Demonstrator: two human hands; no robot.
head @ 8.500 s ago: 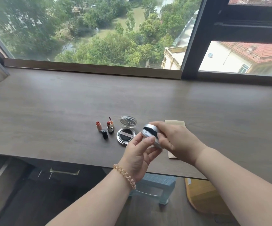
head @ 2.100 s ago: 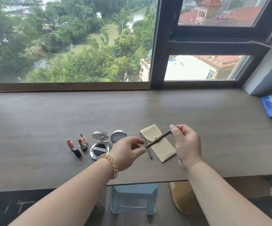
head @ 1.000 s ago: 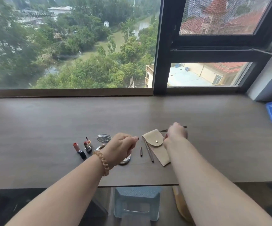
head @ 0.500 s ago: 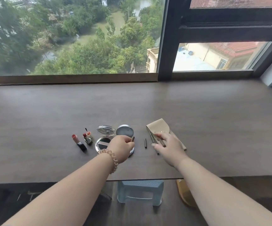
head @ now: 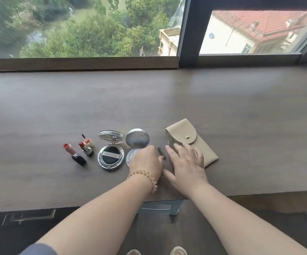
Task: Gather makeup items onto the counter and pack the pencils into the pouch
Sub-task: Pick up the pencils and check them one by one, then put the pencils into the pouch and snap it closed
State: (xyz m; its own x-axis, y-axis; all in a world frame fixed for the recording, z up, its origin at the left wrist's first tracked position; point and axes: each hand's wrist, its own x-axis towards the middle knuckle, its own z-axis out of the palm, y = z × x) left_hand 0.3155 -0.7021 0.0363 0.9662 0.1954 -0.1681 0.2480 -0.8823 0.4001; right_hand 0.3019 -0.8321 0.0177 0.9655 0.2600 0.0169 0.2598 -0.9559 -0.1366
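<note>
While the left hand (head: 146,161) is curling loosely over the second open compact (head: 137,144) with nothing visibly gripped, the right hand (head: 185,162) is lying open-fingered across the beige pouch (head: 189,138) near the counter's (head: 222,100) front edge, a dark pencil (head: 161,153) lying between the hands.

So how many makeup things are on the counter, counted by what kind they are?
Lipsticks: 3
Round compacts, open: 2
Beige pouch: 1
Small dark pencil piece between the hands: 1
Total: 7. The hands may hide more pencils.
</note>
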